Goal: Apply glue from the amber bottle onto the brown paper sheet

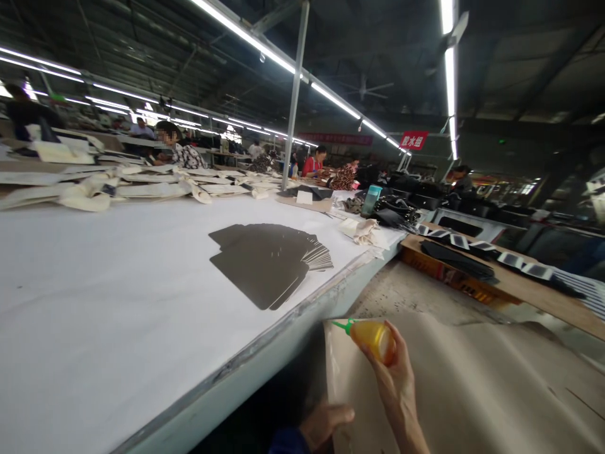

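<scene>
My right hand [399,381] is wrapped round a yellow squeeze bottle [371,335] with a green nozzle. The bottle lies tilted in the grip, its tip pointing left over the corner of a large tan sheet [454,391]. Lower down, my left hand [326,424] is at the left edge of that sheet, with one digit reaching onto it. Motion blur and the frame's bottom edge hide the other fingers. Beyond both hands, a fanned stack of dark grey cut pieces [265,261] lies on the white tabletop [118,302].
Cream fabric pieces [142,186] cover the far side of the white table. A teal-lidded bottle [372,199] stands near a metal pole [295,94]. At right, a wooden board [534,296] carries black pieces. Several people work farther back, including one in red [312,166].
</scene>
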Available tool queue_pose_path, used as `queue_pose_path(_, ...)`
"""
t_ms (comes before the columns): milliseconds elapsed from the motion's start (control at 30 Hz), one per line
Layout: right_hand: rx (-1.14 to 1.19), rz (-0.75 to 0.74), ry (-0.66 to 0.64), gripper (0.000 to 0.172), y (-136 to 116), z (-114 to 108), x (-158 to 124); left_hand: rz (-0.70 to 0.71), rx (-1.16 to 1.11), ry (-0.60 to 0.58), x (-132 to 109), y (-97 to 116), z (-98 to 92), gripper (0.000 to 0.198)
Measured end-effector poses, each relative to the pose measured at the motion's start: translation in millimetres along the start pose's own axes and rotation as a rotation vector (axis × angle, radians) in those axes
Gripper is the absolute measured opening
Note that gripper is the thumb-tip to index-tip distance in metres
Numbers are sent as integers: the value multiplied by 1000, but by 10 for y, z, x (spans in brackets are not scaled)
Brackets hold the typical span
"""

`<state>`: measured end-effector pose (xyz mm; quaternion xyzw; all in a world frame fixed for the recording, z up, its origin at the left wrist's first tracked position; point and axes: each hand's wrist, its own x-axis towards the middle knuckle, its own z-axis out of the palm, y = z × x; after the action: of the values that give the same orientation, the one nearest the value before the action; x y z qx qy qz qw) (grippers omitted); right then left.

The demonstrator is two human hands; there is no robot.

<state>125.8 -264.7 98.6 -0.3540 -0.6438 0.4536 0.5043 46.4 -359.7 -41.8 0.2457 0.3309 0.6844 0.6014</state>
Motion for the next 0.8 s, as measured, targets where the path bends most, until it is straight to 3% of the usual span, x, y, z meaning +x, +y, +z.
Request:
queue_pose_path(200, -116, -42, -3, 88, -38, 74, -29, 0, 27, -14, 41, -52, -12, 54)
queue_pose_path(433, -275, 15, 14, 87, -74, 162, 16, -52, 63, 109, 79, -193, -98, 62)
queue_pose_path(533, -296, 25, 47, 89, -93, 160, 36, -3, 5, 46, 57, -95, -88, 53)
queue_pose_path(633, -297, 67, 45, 89, -34, 106, 36, 143, -232, -25, 90, 90, -77, 54)
queue_pose_path(700, -279, 107, 26, 92, 68, 50, 28, 217, -327, -2, 168, 200, -81, 59)
queue_pose_path(800, -224, 134, -2, 94, 260, -34, 21, 264, -274, 81, 330, 294, -88, 70)
